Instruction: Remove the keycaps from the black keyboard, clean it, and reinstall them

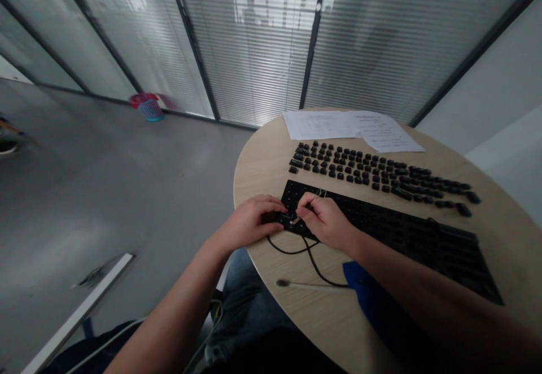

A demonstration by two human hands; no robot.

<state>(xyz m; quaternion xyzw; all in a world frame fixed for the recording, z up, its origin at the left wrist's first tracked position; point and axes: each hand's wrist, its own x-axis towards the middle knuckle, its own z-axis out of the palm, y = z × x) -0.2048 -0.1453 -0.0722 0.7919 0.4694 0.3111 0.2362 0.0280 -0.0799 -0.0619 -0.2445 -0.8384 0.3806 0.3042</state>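
A black keyboard (381,221) lies across the round table, most of its left part bare of keycaps. My left hand (256,219) grips its left end, fingers on top and thumb at the near corner. Just right of it, my right hand (322,219) is closed in a pinch over the keyboard. A small pale piece (295,221) shows below its fingertips, too blurred to name. Loose black keycaps (351,168) lie in rows beyond the keyboard. Thin wire loops (322,192) stick up at the keyboard's far edge, partly behind my right hand.
Printed papers (326,124) lie at the table's far side. A black cable (313,264) curls in front of the keyboard, near a thin stick with a dark tip (283,282) and a blue cloth (359,284). A basket (149,108) stands on the floor by the glass wall.
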